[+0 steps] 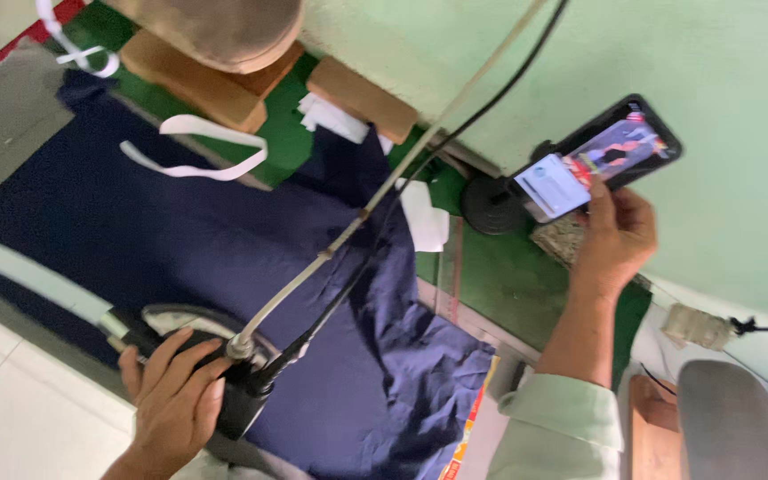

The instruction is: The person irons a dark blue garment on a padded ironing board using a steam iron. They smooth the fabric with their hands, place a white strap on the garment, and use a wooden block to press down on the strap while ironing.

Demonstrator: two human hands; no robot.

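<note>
A: What is the left hand [175,396] doing?

B: It is wrapped around the dark handle of the iron [197,342]. The fingers are closed tight on it. The iron sits on the navy cloth [180,240], at the near edge of the ironing table [500,284].

A: What comes out of the iron?

B: A pale hose [375,196] and a black cord [455,129]. They both go up and away over the cloth.

A: So which part of the work is this?

B: I think it is the pressing part. The cloth lies spread out and the iron is down on it. But the iron looks parked, because the other hand is busy.

A: Busy with what?

B: The right hand [615,236] is at the far edge of the table. It is touching a phone [597,156] that leans on the pale green wall [722,80]. The thumb is on the lit screen. I cannot tell if the hand grips the phone or just taps it.

A: What does the next push of the iron need?

B: I think it needs eyes back on the cloth, and a slow slide over the bumpy folds near the right end
</note>
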